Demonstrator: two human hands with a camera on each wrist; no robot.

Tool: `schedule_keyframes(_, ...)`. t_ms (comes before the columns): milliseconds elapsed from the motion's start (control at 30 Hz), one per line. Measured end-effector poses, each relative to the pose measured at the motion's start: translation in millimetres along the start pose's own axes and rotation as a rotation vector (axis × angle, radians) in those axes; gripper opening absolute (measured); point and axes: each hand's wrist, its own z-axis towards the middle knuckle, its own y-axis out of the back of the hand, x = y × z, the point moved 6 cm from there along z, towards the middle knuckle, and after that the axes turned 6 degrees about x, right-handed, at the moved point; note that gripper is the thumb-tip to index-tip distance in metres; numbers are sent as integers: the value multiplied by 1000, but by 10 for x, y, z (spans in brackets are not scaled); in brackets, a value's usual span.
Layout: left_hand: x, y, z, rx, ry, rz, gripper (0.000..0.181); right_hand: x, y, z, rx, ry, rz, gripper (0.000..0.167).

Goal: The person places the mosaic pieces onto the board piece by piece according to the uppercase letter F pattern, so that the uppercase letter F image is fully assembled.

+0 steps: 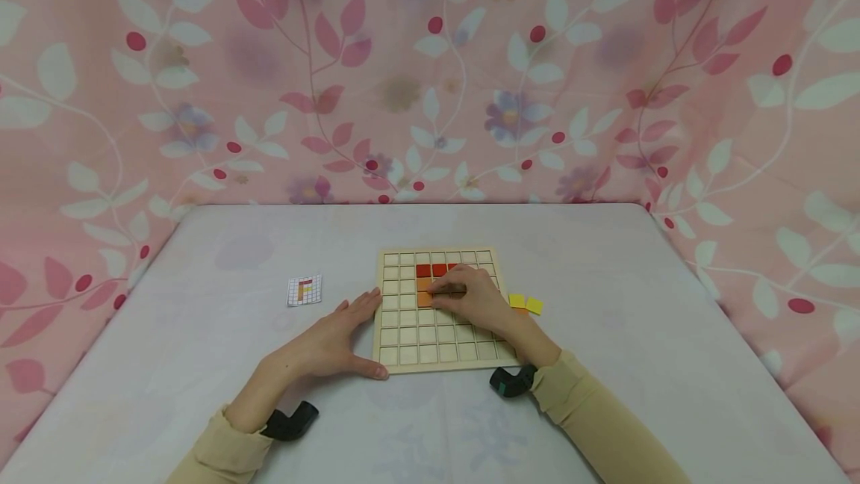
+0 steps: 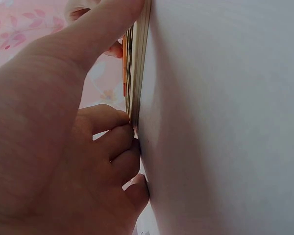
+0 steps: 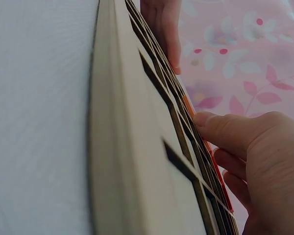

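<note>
Wooden grid board [image 1: 407,334] sits mid-table, a bit right of ctr. L hand [image 1: 329,346] is at its left edge: fingers wide, thumb at the near-left corner, fingertips touching the side farther up. R hand [image 1: 478,301] is over the board, thumb & index narrow, at the nearer of two orange tiles [image 1: 425,300]; can't tell if they pinch it or just touch it.

Orange tiles lie in one column, one nearer than the other, directly on the near side of the leftmost of the red tiles [image 1: 422,270]. At least 3 reds run L to R in a row, the right end partly hidden by the hand.

Just right of the board: 2 yellow tiles [image 1: 534,306] on the table [image 1: 168,364], plus a bit of another orange piece [image 1: 521,311] by the R wrist. Pattern card [image 1: 304,290], w/ a small coloured grid, lies left of the board, apart from it. Floral fabric [image 1: 396,58] hangs on the far side.
</note>
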Motion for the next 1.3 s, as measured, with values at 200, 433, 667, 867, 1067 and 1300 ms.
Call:
schedule_keyframes(200, 5, -6, 10, -1, -3, -1, 124, -11, 1, 3, -1, 4, -19, 21)
schedule_keyframes(433, 0, -12, 24, -4, -15, 0, 124, -13, 203, -9, -24, -73, 21, 19)
schedule_keyframes(667, -1, -12, 14, -7, -5, -3, 124, -213, 512, -221, -4, -167, 58, 24)
schedule_keyframes(867, 2, -6, 11, -7, -3, 3, 124, -394, 766, -499, -9, -215, 28, 22)
schedule_keyframes(1067, -5, -2, 9, -5, -5, 0, 124, -509, 933, -747, 12, -233, 0, 22)
schedule_keyframes(1300, -11, -4, 7, -9, -8, -3, 124, -600, 981, -951, 45, -195, -44, 26)
